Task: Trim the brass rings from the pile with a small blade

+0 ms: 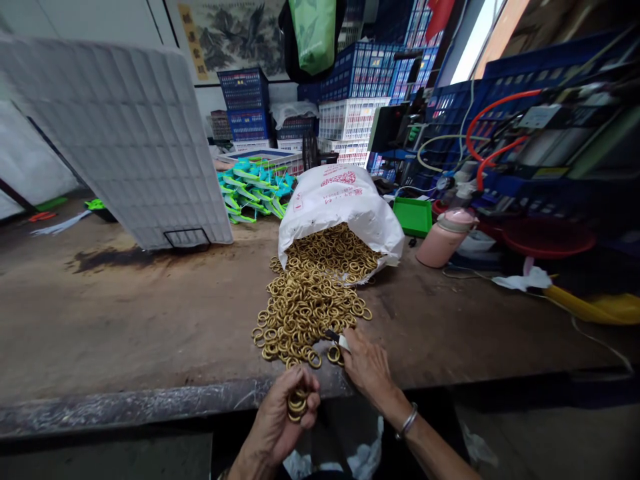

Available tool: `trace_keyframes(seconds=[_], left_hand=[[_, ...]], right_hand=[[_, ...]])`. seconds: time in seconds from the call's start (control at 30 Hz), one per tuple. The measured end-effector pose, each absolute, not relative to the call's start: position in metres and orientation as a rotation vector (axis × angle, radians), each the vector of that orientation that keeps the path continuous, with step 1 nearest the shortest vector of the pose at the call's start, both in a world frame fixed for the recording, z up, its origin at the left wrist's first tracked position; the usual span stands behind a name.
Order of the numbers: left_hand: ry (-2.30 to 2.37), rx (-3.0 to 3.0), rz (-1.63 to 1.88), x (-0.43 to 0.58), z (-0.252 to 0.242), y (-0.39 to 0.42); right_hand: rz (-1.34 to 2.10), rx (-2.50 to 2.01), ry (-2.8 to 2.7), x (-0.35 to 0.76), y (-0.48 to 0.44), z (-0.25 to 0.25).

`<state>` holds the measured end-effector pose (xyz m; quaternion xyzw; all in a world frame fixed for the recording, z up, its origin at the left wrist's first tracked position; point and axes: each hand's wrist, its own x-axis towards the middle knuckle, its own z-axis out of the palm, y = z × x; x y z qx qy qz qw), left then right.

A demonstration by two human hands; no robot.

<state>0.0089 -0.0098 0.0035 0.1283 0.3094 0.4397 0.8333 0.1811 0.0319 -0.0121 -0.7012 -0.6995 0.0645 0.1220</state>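
My left hand (286,417) is just off the table's front edge, its fingers curled around a small stack of gold-coloured rings (297,404). To its right, my right hand (367,360) reaches to the near right side of a loose heap of the same rings (300,313). A small black and white piece (336,338) shows at its fingertips; I cannot tell whether it is a tool or a finger wrap. Some rings lie just under those fingers. Behind the heap, a white woven sack (340,200) lies on its side, its mouth facing me and full of rings.
The brown table (150,320) carries a tall white ribbed panel (130,140) at left and green-and-blue plastic parts (255,187) behind. On the right stand a pink bottle (447,237), a green tray (413,217) and a red bowl (547,237). Stacked crates (357,70) line the back.
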Motion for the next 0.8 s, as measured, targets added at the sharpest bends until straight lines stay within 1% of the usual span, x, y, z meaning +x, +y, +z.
trace_keyframes(seconds=[0.1,0.2,0.4,0.5,0.6,0.8], left_hand=[[0.695,0.272,0.94,0.012,0.002,-0.008],[0.783,0.433,0.963,0.018,0.002,-0.005],[1.089,0.807,1.035,0.028,0.011,0.004],[1.097,0.907,1.03,0.028,0.012,0.005],[1.097,0.943,1.06,0.026,0.011,0.004],[1.122,0.869,1.082,0.024,0.012,0.002]], right_hand=[[0.229,-2.006,-2.013,0.183,0.033,-0.014],[0.368,-1.864,-1.959,0.183,0.035,-0.014],[1.028,-1.391,-1.754,0.172,0.031,-0.004],[1.238,-1.275,-1.651,0.166,0.026,0.001],[1.343,-1.263,-1.583,0.163,0.022,0.0],[1.376,-1.301,-1.445,0.154,0.022,-0.008]])
